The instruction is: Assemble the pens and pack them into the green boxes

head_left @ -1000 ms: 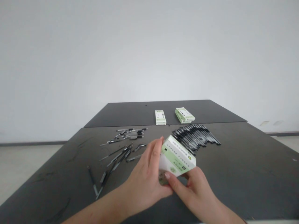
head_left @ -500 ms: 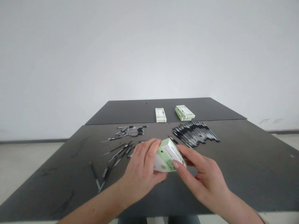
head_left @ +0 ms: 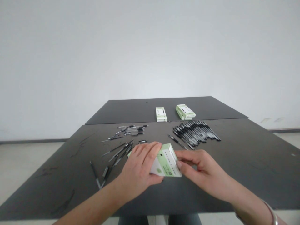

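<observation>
A green and white box [head_left: 167,162] is held above the near part of the dark table. My left hand [head_left: 140,167] wraps round its left side, fingers over the top and thumb underneath. At the box's right end, my right hand [head_left: 202,172] has its thumb and index finger closed on the edge. Just beyond my right hand a single black pen [head_left: 177,142] lies on the table, next to a tight row of black and clear pens [head_left: 195,134].
Loose pens [head_left: 122,151] lie scattered left of the box, with more pens [head_left: 134,130] farther back. One green and white box [head_left: 161,114] stands at the back centre, and stacked boxes [head_left: 185,112] are to its right. The dark table [head_left: 246,162] meets a white wall.
The box has turned and shifted slightly left and down in my left hand. My right hand has moved from the box's front face to its right end, and its wrist bracelet now shows.
</observation>
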Motion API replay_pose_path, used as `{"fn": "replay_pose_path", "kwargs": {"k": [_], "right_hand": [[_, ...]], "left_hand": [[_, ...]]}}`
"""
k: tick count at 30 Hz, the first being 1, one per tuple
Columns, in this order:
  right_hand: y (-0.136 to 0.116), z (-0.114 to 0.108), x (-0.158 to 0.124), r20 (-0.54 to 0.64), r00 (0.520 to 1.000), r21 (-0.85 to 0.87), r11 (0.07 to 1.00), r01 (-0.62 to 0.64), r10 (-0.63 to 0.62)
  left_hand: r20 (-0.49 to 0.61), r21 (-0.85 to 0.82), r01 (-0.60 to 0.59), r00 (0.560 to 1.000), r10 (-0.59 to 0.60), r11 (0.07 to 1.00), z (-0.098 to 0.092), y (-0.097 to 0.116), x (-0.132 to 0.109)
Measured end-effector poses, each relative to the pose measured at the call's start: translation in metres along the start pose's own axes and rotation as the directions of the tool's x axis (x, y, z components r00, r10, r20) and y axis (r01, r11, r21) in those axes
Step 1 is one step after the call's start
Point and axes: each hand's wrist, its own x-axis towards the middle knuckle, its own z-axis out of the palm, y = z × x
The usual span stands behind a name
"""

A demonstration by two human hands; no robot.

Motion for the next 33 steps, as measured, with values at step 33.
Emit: {"fn": "replay_pose_path", "kwargs": {"k": [33], "right_hand": [[0.045,0.042,0.019,-0.052,0.988,-0.106,0.983,-0.149,0.145]], "left_hand": [[0.328,-0.087,0.089,0.943,-0.056,0.992,0.016,-0.014,-0.024]]}}
